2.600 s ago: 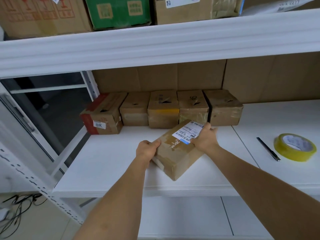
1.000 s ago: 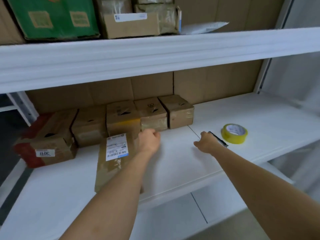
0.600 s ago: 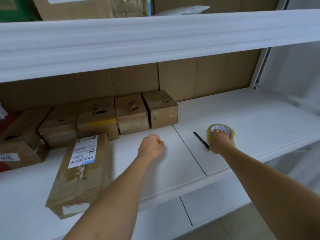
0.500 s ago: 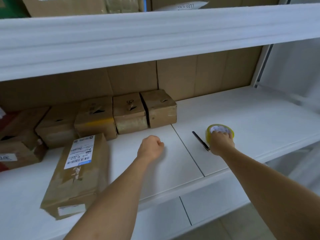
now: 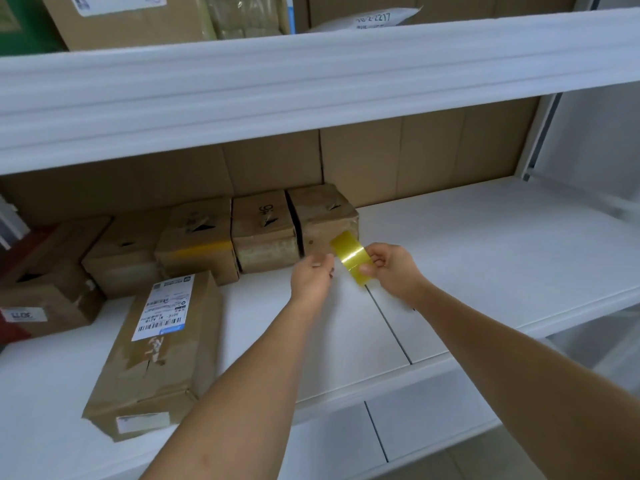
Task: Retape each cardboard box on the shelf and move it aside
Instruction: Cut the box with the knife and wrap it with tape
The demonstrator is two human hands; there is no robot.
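A long cardboard box (image 5: 156, 355) with a white shipping label lies on the white shelf (image 5: 485, 271) at the front left. Its top seam looks torn. My right hand (image 5: 391, 268) holds a yellow tape roll (image 5: 351, 259) up above the shelf, thumb on its near rim. My left hand (image 5: 311, 277) is just left of the roll with its fingers curled, fingertips close to the roll's edge. I cannot tell whether they touch it.
Several small worn boxes (image 5: 263, 230) stand in a row against the cardboard back wall, with a red-edged box (image 5: 45, 278) at the far left. The upper shelf's edge (image 5: 311, 81) overhangs, with more boxes on top. The shelf's right half is bare.
My right hand has lifted the tape roll off the shelf and brought it left. My left hand has risen from the shelf to meet it.
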